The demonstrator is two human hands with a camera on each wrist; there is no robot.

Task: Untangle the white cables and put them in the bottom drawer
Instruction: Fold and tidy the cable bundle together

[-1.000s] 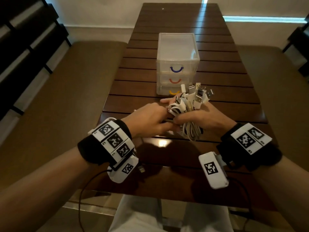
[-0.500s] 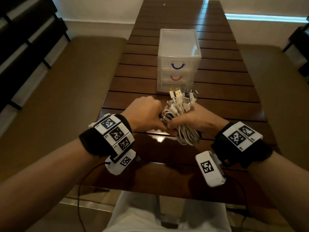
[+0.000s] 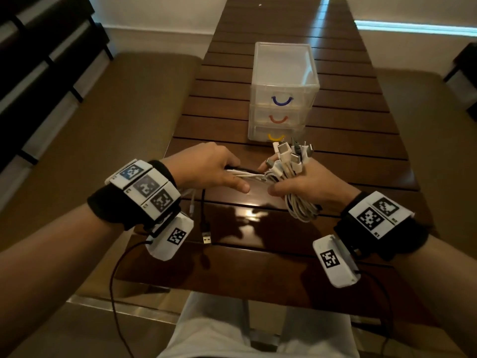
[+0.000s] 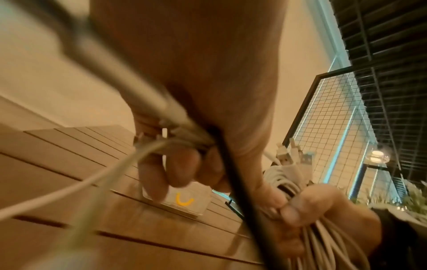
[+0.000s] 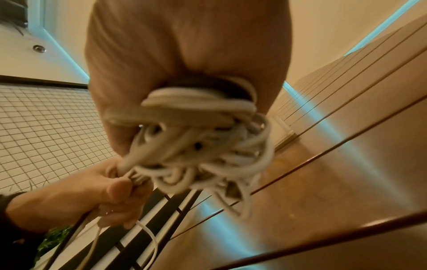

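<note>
At 9 o'clock, the left hand [image 3: 206,169] curls its fingers [image 4: 182,169] round white strands and a black cable [image 3: 204,215]. At 3 o'clock, the right hand [image 3: 307,182] clenches the white cables [image 3: 289,164] (plugs upward) above the table [image 3: 361,156]. The drawer unit [image 3: 282,91] stands at 12 o'clock, bottom drawer [image 3: 275,134] closed.

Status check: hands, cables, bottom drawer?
Left hand grips pulled-out strands, white plus one black cable. Right hand grips the white cable bundle. Bottom drawer closed, nothing stowed.
</note>
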